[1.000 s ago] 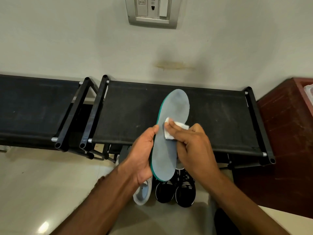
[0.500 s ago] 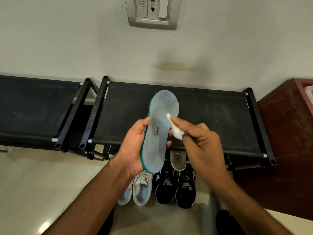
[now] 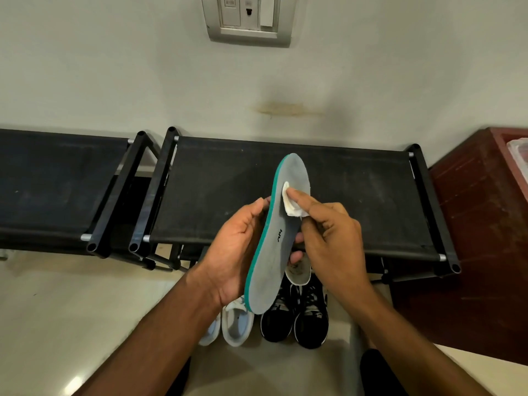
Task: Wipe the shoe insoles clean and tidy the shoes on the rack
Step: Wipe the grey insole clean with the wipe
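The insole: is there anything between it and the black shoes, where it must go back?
Yes: another insole protrudes from a black shoe, and the right hand, pinching the wipe, is above them. The left hand grips the grey insole.

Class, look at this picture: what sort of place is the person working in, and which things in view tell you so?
Probably a home entryway or hallway corner. Two black shoe racks stand against a plain wall with a wall socket, and pairs of shoes sit on the tiled floor.
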